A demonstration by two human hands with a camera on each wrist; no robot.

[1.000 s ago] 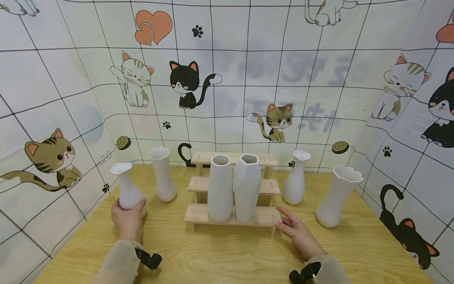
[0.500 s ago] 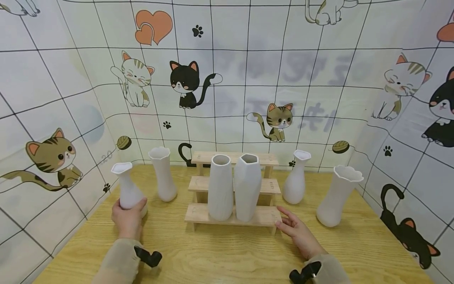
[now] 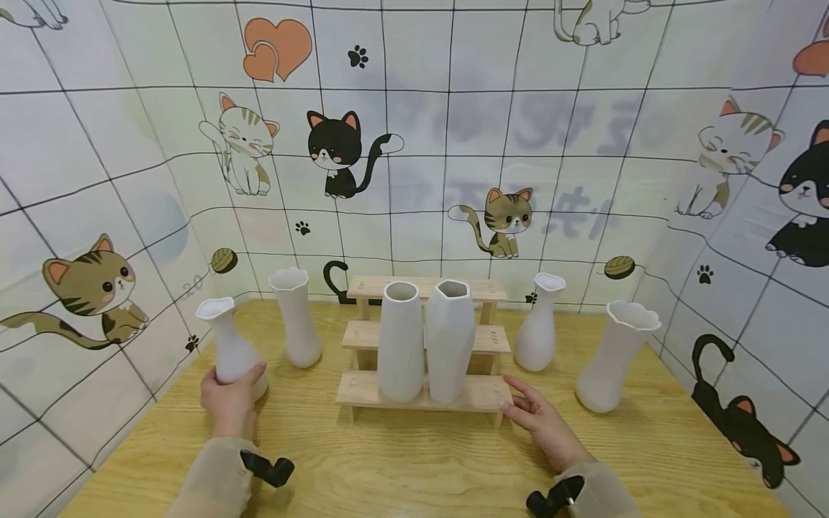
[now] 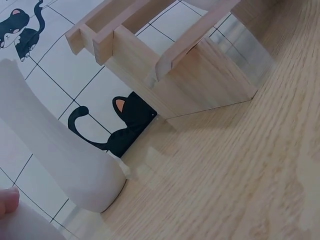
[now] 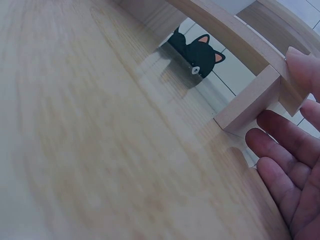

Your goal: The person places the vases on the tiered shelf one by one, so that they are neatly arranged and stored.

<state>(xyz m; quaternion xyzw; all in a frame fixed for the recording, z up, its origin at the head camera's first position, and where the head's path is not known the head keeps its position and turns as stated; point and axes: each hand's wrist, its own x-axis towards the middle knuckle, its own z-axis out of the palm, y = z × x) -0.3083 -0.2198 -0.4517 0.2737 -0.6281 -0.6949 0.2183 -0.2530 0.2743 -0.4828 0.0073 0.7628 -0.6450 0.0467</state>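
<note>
At the table's left side my left hand [image 3: 229,404] grips a white vase [image 3: 234,352] low on its body. The vase leans a little to the left. In the left wrist view a fingertip [image 4: 9,201] lies against this vase [image 4: 27,225], mostly out of frame. My right hand [image 3: 544,428] holds the right end of the lowest step of a three-tier wooden stand [image 3: 365,392], thumb and finger at its corner. Up close, the right hand [image 5: 295,165] has its other fingers half bent beside the stand's leg [image 5: 247,102]. Two white vases, one round [image 3: 400,345] and one faceted [image 3: 450,345], stand on the lowest step.
Behind the held vase stands a fluted white vase [image 3: 298,324]. Right of the stand are a narrow-necked vase [image 3: 539,331] and a wide scalloped vase [image 3: 609,367]. The wooden table [image 3: 401,467] is backed by a cat-patterned cloth [image 3: 414,180].
The vase in my left hand has tipped slightly further left at its rim. My right hand stays at the stand's corner. The whole view shifts very slightly.
</note>
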